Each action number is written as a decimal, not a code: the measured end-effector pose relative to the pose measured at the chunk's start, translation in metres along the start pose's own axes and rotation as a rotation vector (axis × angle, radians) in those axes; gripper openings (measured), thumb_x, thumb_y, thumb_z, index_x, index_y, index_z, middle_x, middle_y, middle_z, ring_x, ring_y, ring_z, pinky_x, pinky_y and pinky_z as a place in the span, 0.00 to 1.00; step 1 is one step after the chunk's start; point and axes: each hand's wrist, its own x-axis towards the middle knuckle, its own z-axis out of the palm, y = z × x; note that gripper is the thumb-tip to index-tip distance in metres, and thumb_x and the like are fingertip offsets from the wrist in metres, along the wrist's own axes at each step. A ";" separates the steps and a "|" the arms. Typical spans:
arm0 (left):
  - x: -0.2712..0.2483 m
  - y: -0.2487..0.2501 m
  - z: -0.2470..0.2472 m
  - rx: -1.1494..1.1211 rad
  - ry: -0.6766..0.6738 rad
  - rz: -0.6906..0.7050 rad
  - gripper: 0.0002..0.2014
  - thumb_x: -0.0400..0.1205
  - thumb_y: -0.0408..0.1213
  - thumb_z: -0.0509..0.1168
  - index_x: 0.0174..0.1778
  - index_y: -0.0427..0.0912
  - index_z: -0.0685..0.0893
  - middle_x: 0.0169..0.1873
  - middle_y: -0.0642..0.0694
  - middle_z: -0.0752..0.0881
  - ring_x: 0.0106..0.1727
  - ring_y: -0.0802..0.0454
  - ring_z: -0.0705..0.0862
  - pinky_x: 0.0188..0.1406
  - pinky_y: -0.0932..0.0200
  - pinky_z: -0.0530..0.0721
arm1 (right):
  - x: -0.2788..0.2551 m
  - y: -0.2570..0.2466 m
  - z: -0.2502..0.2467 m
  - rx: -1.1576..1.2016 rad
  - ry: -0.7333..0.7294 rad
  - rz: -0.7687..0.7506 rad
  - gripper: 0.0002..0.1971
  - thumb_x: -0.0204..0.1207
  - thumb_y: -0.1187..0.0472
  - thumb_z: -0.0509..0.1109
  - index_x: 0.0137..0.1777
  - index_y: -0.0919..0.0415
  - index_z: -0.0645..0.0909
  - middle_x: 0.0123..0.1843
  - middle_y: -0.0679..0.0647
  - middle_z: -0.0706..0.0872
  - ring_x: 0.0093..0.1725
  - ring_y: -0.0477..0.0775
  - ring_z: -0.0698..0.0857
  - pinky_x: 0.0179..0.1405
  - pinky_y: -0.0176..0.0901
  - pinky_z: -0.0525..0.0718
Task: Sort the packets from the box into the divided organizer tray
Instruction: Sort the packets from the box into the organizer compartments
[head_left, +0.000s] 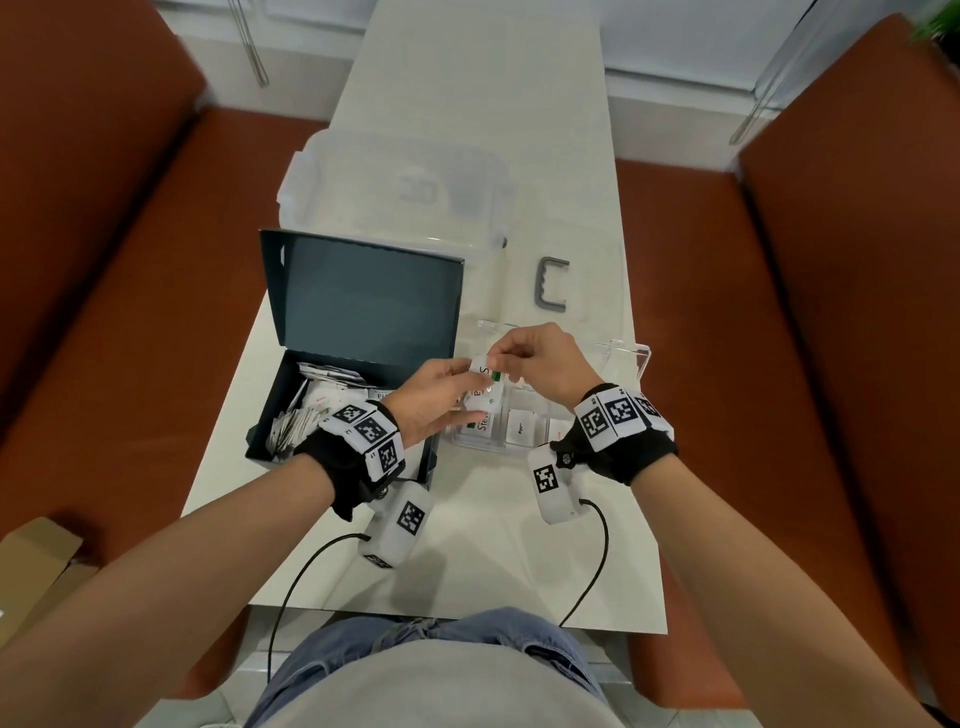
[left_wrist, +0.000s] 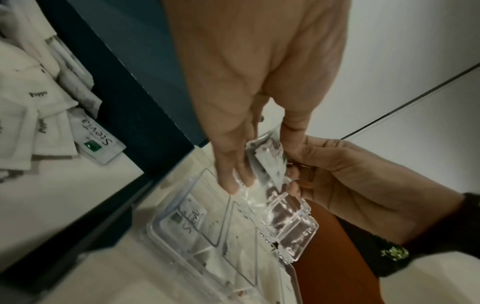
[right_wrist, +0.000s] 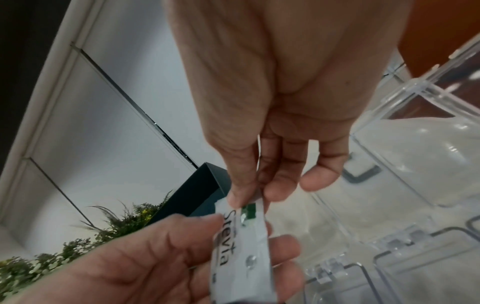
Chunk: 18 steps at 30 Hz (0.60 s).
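A white Stevia packet (head_left: 484, 378) is held over the clear divided tray (head_left: 488, 448) by both hands. My right hand (head_left: 497, 361) pinches its top end between thumb and forefinger, as the right wrist view shows on the packet (right_wrist: 240, 244). Around its lower part my left hand (head_left: 466, 391) curls its fingers. Another Stevia packet (head_left: 480, 423) lies in the tray's left compartment, with a white packet (head_left: 521, 427) in the compartment to its right. To the left stands the open dark box (head_left: 337, 374), which holds several white packets (head_left: 306, 410).
The tray's clear lid (head_left: 626, 358) is folded back on the right. A large clear bin (head_left: 395, 197) and a grey handle (head_left: 550, 286) lie further back on the white table. Brown seats flank the table; a cardboard box (head_left: 36, 561) sits at lower left.
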 end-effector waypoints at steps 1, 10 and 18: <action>0.002 0.000 -0.004 0.058 0.066 0.017 0.12 0.84 0.33 0.65 0.64 0.38 0.82 0.55 0.41 0.87 0.57 0.49 0.86 0.59 0.52 0.86 | 0.003 0.003 0.000 -0.015 0.040 0.014 0.03 0.74 0.62 0.76 0.43 0.61 0.88 0.34 0.51 0.87 0.31 0.40 0.80 0.40 0.32 0.78; 0.001 0.001 -0.031 0.181 0.287 0.040 0.12 0.84 0.32 0.64 0.63 0.39 0.84 0.58 0.43 0.88 0.49 0.52 0.86 0.55 0.54 0.83 | 0.014 0.024 0.043 -0.433 0.032 0.194 0.09 0.78 0.66 0.64 0.46 0.57 0.87 0.48 0.54 0.89 0.53 0.58 0.85 0.61 0.53 0.80; -0.003 -0.003 -0.034 0.148 0.298 0.032 0.10 0.85 0.31 0.63 0.60 0.39 0.85 0.52 0.46 0.89 0.45 0.53 0.86 0.45 0.61 0.82 | 0.019 0.040 0.069 -0.768 0.011 0.155 0.10 0.80 0.62 0.61 0.47 0.52 0.85 0.46 0.52 0.89 0.52 0.58 0.84 0.56 0.50 0.68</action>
